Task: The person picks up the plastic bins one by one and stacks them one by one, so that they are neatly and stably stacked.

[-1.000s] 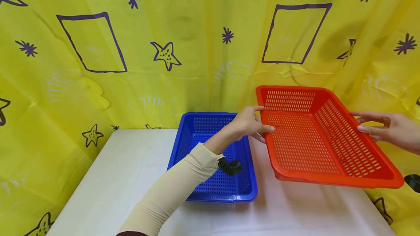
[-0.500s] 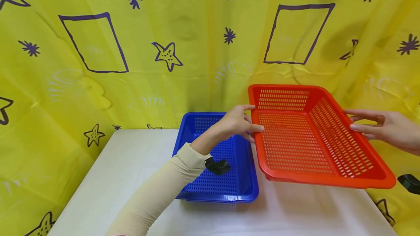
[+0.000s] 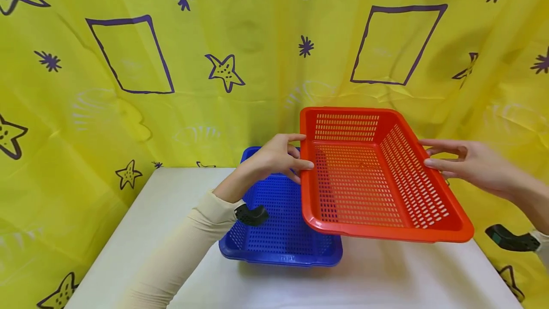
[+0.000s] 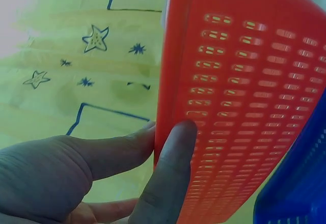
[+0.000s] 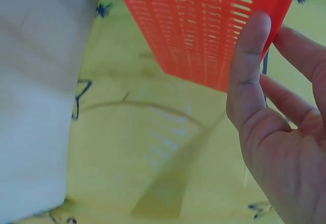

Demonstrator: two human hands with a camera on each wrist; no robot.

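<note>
A red perforated plastic basket (image 3: pixel 364 231) is held up in the air over the right part of the table, tilted, its open top facing the head camera. My left hand (image 3: pixel 276 157) pinches its left rim between thumb and fingers. On the opposite long rim, my right hand (image 3: pixel 465 162) grips it the same way. In both wrist views the fingers press against the slotted wall of the red basket (image 4: pixel 249 96). Nothing lies inside it. Below and to its left, a similar blue basket (image 3: pixel 280 257) sits on the table, partly covered by the red one and my left arm.
The white-covered table (image 3: pixel 141 247) runs back to a yellow curtain (image 3: pixel 257 118) printed with stars and fish, which also hangs along both sides. Dark camera mounts (image 3: pixel 252 215) show at both wrists.
Both hands have carried the red basket to the left, so that it now overlaps the right part of the blue basket in the head view. The view has shifted slightly.
</note>
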